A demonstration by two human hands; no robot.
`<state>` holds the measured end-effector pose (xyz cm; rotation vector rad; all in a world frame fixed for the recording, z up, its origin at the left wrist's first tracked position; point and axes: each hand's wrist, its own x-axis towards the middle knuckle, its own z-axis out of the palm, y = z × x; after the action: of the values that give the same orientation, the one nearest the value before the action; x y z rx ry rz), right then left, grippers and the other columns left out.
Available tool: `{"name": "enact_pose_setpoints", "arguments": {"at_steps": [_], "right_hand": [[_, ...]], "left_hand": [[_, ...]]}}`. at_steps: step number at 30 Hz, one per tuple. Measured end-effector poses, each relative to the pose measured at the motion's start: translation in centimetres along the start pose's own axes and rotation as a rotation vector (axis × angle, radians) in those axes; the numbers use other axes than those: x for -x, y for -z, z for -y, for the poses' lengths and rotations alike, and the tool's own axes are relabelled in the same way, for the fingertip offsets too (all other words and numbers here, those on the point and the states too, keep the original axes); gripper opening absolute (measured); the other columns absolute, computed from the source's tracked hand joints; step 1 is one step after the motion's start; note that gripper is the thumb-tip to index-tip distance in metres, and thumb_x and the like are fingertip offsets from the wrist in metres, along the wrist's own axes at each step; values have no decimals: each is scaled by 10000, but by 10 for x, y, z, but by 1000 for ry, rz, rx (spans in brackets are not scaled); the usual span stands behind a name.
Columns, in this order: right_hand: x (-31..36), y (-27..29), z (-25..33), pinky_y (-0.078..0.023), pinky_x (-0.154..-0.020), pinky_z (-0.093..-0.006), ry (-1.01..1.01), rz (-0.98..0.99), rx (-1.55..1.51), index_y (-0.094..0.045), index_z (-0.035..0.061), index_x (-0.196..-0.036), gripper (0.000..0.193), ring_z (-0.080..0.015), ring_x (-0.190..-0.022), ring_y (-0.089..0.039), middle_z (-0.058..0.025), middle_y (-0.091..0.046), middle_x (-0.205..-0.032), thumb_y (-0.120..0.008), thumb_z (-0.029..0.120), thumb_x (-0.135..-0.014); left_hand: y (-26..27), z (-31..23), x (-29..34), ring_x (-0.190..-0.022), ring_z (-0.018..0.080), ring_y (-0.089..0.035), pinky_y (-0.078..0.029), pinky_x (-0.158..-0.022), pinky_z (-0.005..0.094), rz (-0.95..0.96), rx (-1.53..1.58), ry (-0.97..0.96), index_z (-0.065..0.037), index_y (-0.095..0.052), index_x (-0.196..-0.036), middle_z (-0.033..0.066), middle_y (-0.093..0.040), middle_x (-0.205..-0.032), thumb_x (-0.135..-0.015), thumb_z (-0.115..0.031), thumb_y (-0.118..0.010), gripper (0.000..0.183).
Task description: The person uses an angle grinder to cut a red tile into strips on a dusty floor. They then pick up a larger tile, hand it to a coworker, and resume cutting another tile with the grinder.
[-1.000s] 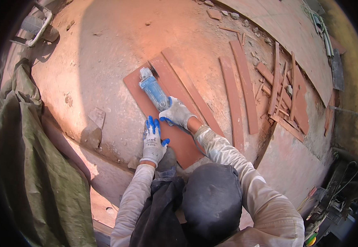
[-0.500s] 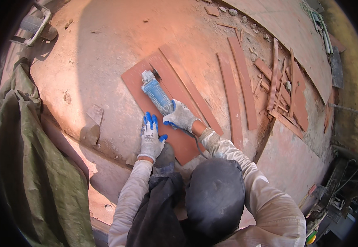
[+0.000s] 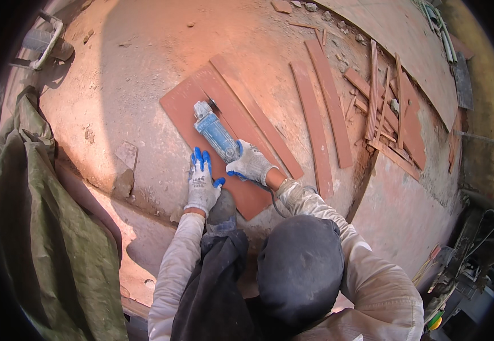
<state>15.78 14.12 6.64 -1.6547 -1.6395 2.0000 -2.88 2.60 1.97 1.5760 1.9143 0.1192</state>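
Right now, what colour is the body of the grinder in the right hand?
The grinder body is blue; it shows best in the head view.

Gloved left hand (image 3: 202, 183) palm-down, right hand (image 3: 250, 163) in a curled grip.

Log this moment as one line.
right hand: gripping blue angle grinder | left hand: at left edge of red slab | red strips: right of slab
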Motion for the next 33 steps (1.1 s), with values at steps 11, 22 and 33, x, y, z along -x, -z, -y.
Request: {"name": "enact_pose_setpoints", "arguments": {"at_steps": [11,22,33], "right_hand": [[26,-5,-24,-603,-612,-357,-45,-17,-11,-352,-106,-1617,1012,-217,-733,-743,-199,-749,-1009,-819,217,-780],[59,-7,-46,-599,-656,-373,-76,3,-5,-266,-108,-1653,1080,-241,-728,-748,-209,-748,-968,-794,252,-781],[73,-6,-67,-634,-809,-408,-11,-20,100,-401,-142,-1576,1040,-347,-1017,-778,-315,-731,-1197,-819,313,-739]], "left_hand": [[0,0,-1,-1683,436,-120,-198,-1355,524,2,-6,9,-43,-161,-1749,222,-38,-1834,-925,-234,-849,1090],[-1,2,-2,-1682,428,-130,-206,-1366,454,-26,-43,-13,-45,-151,-1752,226,-35,-1833,-907,-197,-864,1116],[-6,8,-5,-1683,427,-131,-210,-1361,493,-33,-49,-25,-57,-154,-1753,207,-31,-1839,-913,-237,-863,1114]]}}
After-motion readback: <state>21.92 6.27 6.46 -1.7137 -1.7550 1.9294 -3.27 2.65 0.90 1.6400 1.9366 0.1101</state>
